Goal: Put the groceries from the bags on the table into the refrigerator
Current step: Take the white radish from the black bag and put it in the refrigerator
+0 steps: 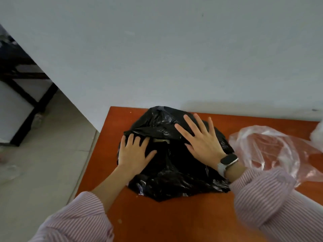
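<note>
While we look down from the head view, the grey-white wall fills most of the field, with pale floor to the left and a dark-framed piece of furniture standing in the far left.

Our orange-red table sits against the wall; its left edge runs down toward us and its far left corner shows just beside the bag.

Black plastic bag: crumpled, glossy, lying near the table's far left corner, well inside the left edge. A flap is folded across its top, and beneath that fold a small pale object shows in a dark opening; we cannot tell what it is.

Clear plastic bag: to the right of the black one, slack and flattened toward the table's right edge, the two close together; we cannot tell if they touch. A scrap of white material pokes in at the right border.

Both arms wear pink-striped sleeves.

Right hand: palm down on the upper right part of the black bag, fingers straight and spread wide, gripping nothing. A watch sits on that wrist.

Left hand: flat on the bag's left side, fingers slightly splayed, tips reaching the edge of the folded flap, thumb out toward the middle. It presses rather than pinches.
</note>
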Motion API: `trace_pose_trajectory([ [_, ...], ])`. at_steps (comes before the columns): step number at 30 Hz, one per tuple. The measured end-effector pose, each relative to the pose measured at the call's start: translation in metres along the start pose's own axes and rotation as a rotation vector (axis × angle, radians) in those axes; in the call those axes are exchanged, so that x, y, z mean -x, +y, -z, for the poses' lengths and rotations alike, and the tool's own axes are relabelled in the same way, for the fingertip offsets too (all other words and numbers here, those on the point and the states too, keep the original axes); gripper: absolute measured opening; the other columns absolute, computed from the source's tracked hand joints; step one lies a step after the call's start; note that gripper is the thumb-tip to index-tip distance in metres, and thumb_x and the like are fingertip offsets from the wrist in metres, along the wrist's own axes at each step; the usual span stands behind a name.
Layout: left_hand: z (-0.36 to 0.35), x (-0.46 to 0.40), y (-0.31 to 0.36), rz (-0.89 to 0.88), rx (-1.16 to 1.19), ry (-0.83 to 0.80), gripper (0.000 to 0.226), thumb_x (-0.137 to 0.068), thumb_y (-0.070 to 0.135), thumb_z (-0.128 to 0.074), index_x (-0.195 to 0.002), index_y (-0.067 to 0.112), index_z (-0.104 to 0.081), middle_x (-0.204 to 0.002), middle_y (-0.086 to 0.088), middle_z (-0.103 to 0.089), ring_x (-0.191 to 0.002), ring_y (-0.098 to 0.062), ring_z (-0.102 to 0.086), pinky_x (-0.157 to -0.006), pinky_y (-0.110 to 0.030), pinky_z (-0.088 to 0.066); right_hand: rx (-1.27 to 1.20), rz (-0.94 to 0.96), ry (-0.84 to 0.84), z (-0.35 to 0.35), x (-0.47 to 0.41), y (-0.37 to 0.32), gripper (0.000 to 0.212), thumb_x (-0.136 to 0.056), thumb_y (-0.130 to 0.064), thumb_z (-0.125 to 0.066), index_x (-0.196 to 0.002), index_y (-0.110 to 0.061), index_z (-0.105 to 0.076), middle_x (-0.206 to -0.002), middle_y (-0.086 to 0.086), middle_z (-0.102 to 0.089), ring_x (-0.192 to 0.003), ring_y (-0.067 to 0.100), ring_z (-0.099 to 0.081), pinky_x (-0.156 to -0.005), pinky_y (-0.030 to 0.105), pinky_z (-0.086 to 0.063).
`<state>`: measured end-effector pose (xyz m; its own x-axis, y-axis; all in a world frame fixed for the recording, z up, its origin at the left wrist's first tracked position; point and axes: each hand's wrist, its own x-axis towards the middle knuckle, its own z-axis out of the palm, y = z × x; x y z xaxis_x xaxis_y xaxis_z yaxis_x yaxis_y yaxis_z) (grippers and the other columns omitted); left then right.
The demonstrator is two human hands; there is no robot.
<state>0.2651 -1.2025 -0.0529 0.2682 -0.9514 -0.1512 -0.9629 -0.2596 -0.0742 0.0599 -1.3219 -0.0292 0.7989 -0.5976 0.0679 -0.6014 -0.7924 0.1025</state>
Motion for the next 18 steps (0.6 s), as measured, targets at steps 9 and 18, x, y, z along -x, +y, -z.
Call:
trace_pose_trajectory([
  [9, -0.033, -0.069, -0.016, -0.031, 0.389, -0.023, 0.068, -0.086, 0.055, -0.048, -0.142, 0.025, -0.023, -0.15, -0.006, -0.021, -0.128, -0.034, -0.035, -0.102, -0.046, -0.036, 0.004, 0.316, -0.084, -0.047, -0.079, 0.009, 0.074, -0.065, 0.004, -0.053, -0.13, -0.029, -0.045, -0.123, 0.013, -0.059, -0.063, 0.027, -0.059, -0.033, 0.025, -0.038],
  [18, -0.054, -0.131, -0.044, -0.056, 0.238, -0.085, 0.06, -0.095, 0.034, -0.031, -0.144, 0.04, 0.003, -0.153, 0.0, -0.013, -0.127, -0.029, -0.027, -0.098, -0.044, -0.031, -0.183, 0.019, -0.252, -0.093, -0.143, 0.034, 0.063, -0.087, -0.007, -0.042, -0.144, -0.026, -0.021, -0.13, 0.003, -0.042, -0.113, 0.027, -0.048, -0.062, 0.037, -0.045],
])
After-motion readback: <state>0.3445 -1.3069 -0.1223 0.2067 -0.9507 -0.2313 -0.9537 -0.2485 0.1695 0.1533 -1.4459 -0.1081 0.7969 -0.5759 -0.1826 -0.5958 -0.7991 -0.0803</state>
